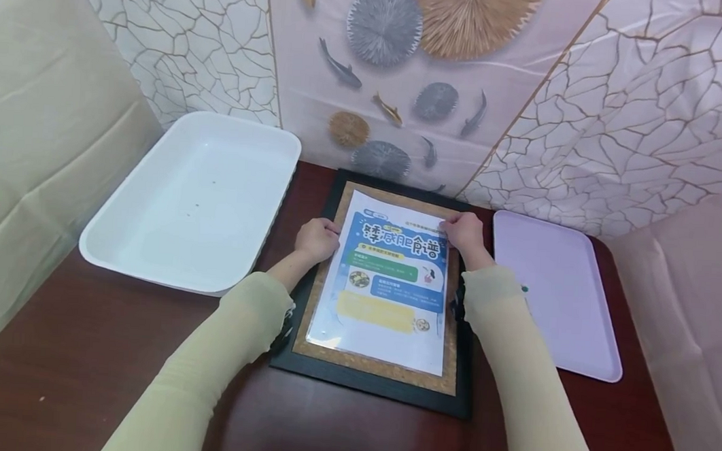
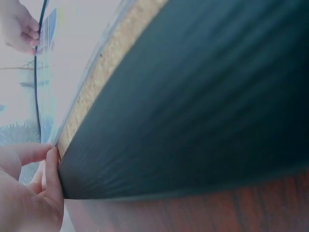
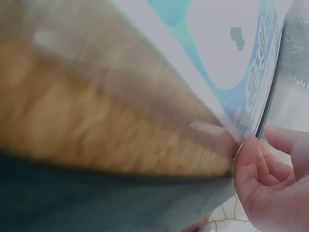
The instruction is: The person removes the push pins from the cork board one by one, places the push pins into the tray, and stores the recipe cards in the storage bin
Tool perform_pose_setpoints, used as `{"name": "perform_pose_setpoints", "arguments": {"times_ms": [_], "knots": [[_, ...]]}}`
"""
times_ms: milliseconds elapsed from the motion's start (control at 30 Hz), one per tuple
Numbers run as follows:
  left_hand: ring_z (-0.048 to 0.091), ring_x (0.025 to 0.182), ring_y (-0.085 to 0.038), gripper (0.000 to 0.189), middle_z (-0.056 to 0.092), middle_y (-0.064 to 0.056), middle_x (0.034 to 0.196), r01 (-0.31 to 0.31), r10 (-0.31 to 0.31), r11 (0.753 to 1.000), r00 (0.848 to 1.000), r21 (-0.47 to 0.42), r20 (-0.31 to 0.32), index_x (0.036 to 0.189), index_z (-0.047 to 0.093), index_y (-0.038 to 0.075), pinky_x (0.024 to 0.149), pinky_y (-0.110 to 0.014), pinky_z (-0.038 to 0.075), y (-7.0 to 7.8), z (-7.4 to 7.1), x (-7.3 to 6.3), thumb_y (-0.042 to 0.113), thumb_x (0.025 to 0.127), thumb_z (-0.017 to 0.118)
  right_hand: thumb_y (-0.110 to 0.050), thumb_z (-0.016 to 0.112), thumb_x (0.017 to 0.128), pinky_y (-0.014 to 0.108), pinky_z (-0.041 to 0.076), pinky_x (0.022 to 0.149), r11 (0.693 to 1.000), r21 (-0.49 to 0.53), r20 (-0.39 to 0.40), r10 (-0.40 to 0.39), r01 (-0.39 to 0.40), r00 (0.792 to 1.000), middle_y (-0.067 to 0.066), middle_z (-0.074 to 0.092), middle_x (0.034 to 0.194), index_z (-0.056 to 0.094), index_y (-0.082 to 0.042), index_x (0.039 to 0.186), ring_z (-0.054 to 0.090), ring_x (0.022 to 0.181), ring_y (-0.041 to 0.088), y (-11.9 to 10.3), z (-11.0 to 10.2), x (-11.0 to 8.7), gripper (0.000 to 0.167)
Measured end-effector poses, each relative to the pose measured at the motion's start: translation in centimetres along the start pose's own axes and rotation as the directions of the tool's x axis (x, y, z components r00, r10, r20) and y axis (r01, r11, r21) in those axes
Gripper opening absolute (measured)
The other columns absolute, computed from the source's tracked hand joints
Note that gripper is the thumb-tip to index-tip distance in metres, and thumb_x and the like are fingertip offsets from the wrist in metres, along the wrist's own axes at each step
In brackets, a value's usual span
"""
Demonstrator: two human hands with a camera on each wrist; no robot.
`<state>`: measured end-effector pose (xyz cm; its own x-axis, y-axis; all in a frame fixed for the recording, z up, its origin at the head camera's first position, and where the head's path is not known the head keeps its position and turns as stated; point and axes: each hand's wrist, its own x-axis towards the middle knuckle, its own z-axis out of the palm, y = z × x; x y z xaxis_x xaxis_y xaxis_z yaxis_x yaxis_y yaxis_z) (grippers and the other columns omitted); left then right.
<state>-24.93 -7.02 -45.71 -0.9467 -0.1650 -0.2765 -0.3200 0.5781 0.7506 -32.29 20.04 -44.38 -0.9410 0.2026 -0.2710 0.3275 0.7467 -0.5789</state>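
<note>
A printed sheet in a clear, glossy cover (image 1: 385,346), with blue, green and yellow blocks and Chinese lettering, lies over a cork board (image 1: 451,346) with a black frame (image 1: 365,386). My left hand (image 1: 319,240) pinches the sheet's left edge between thumb and fingers; the left wrist view shows these fingertips (image 2: 52,159) right beside the cork. On the opposite side, my right hand (image 1: 466,234) pinches the sheet's upper right edge. In the right wrist view the clear border curves up from the cork toward the right fingertips (image 3: 248,145).
To the left stands a large white tray (image 1: 171,222) with a raised rim. A flat lilac tray (image 1: 560,283) with a small green spot lies to the right, partly behind the right sleeve. Patterned cloth (image 1: 392,104) hangs behind the dark red-brown table (image 1: 115,349).
</note>
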Motion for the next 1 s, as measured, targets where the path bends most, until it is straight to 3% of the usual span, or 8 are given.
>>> {"name": "perform_pose_setpoints", "arguments": {"times_ms": [167, 567, 867, 1000], "knots": [[0.061, 0.091, -0.022, 0.021, 0.065, -0.009, 0.099, -0.007, 0.007, 1.000, 1.000, -0.005, 0.005, 0.108, 0.064, 0.008, 0.077, -0.031, 0.052, 0.07, 0.14, -0.08, 0.012, 0.088, 0.058, -0.018, 0.049, 0.095, 0.023, 0.048, 0.063, 1.000, -0.020, -0.021, 0.015, -0.016, 1.000, 0.017, 0.061, 0.107, 0.060, -0.001, 0.115, 0.058, 0.070, 0.016, -0.29, -0.01, 0.08, 0.029], [0.061, 0.091, -0.022, 0.020, 0.067, -0.009, 0.098, -0.032, 0.033, 0.999, 0.999, 0.034, -0.023, 0.107, 0.065, 0.008, 0.080, -0.032, 0.052, 0.09, 0.57, -0.02, 0.013, 0.088, 0.058, -0.012, 0.046, 0.095, 0.021, 0.045, 0.056, 0.995, -0.096, 0.044, 0.016, -0.012, 0.999, 0.013, 0.058, 0.089, 0.057, 0.001, 0.090, 0.055, 0.060, 0.013, -0.44, -0.64, 0.45, 0.018], [0.062, 0.092, -0.022, 0.021, 0.067, -0.009, 0.099, -0.040, 0.041, 0.998, 0.999, 0.051, -0.022, 0.108, 0.065, 0.007, 0.080, -0.032, 0.053, 0.02, 0.23, -0.09, 0.012, 0.088, 0.058, -0.014, 0.045, 0.096, 0.022, 0.047, 0.061, 0.995, -0.094, 0.066, 0.019, -0.013, 0.998, 0.013, 0.058, 0.093, 0.057, 0.002, 0.101, 0.056, 0.063, 0.012, -0.58, -0.31, 0.69, 0.020], [0.062, 0.092, -0.022, 0.021, 0.067, -0.009, 0.099, -0.038, 0.039, 0.998, 0.999, 0.054, -0.025, 0.108, 0.065, 0.007, 0.081, -0.032, 0.053, -0.11, 0.21, -0.02, 0.012, 0.088, 0.058, -0.013, 0.046, 0.095, 0.023, 0.047, 0.063, 0.998, -0.061, 0.059, 0.009, -0.005, 0.998, 0.013, 0.058, 0.093, 0.058, 0.001, 0.098, 0.056, 0.065, 0.013, -0.43, -0.20, 0.66, 0.019]]}}
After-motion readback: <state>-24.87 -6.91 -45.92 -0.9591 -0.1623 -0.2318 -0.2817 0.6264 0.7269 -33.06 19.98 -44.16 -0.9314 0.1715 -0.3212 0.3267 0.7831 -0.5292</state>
